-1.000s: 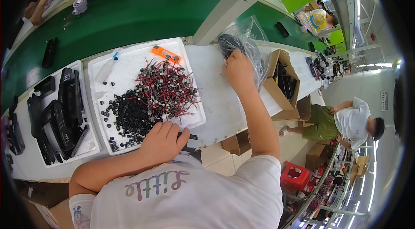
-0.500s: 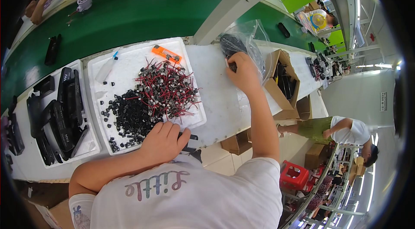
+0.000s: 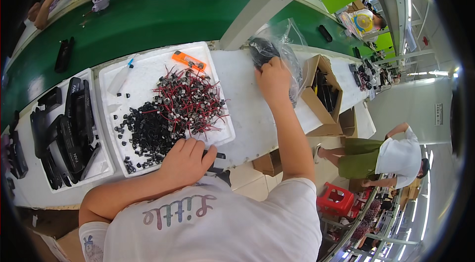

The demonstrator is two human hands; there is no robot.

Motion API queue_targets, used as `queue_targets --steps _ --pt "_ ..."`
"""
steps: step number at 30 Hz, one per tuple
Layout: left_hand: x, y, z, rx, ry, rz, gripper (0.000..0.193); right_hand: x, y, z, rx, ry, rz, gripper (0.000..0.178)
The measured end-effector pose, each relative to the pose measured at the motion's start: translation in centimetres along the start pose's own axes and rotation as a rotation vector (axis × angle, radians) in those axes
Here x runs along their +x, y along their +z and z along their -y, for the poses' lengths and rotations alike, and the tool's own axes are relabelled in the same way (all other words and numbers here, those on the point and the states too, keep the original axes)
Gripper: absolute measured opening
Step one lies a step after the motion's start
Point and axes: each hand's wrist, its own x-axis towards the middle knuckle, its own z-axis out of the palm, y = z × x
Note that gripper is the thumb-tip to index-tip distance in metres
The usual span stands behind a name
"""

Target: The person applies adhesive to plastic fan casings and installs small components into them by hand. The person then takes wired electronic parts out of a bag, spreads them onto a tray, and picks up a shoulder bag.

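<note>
My left hand (image 3: 187, 164) lies at the near edge of a white foam tray (image 3: 223, 133), its fingers curled. A black plastic part (image 3: 217, 155) sticks out past the thumb, gripped by that hand; most of it is hidden. My right hand (image 3: 274, 81) is at the mouth of a clear plastic bag (image 3: 292, 39) with black contents (image 3: 262, 50). Its fingers are bent together against the black contents, and what they pinch is hidden. In the tray lie a heap of small black caps (image 3: 148, 131) and a pile of small parts with red wires (image 3: 190, 99).
An orange cutter (image 3: 189, 60) and a white bottle with a blue tip (image 3: 121, 78) lie in the tray. Left of it, another tray holds black fan casings (image 3: 71, 138). A cardboard box (image 3: 321, 91) stands right. Beyond runs a green conveyor (image 3: 163, 12), with a slanting metal post (image 3: 262, 10).
My right hand has shifted slightly and its fingers have drawn closer together at the bag. Items on the conveyor have slid slightly right. A person at the right has moved nearer and turned.
</note>
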Motion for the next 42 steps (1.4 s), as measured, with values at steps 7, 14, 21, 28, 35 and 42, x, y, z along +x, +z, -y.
queue_targets --steps 7,14,21,28,35,42 --pt "0.0 0.0 0.1 0.009 0.002 -0.013 0.031 -0.6 -1.0 1.7 0.478 -0.12 -0.018 0.006" --pt "0.0 -0.1 0.1 0.012 0.004 -0.006 0.031 -2.1 -0.9 3.0 0.503 -0.124 0.017 0.013" --pt "-0.1 0.1 0.3 0.016 0.01 -0.046 0.032 -0.5 0.4 2.0 0.285 -0.17 0.143 0.014" --pt "-0.2 0.0 0.3 0.001 -0.003 -0.018 0.032 -1.9 -1.8 2.5 0.67 -0.067 0.219 0.012" --pt "-0.1 -0.1 0.2 -0.001 0.011 -0.028 0.032 -2.5 -1.3 1.8 0.77 0.1 0.16 0.008" --pt "0.1 -0.1 0.0 -0.008 0.003 -0.034 0.032 -1.6 -0.9 3.0 0.904 0.219 0.117 0.007"
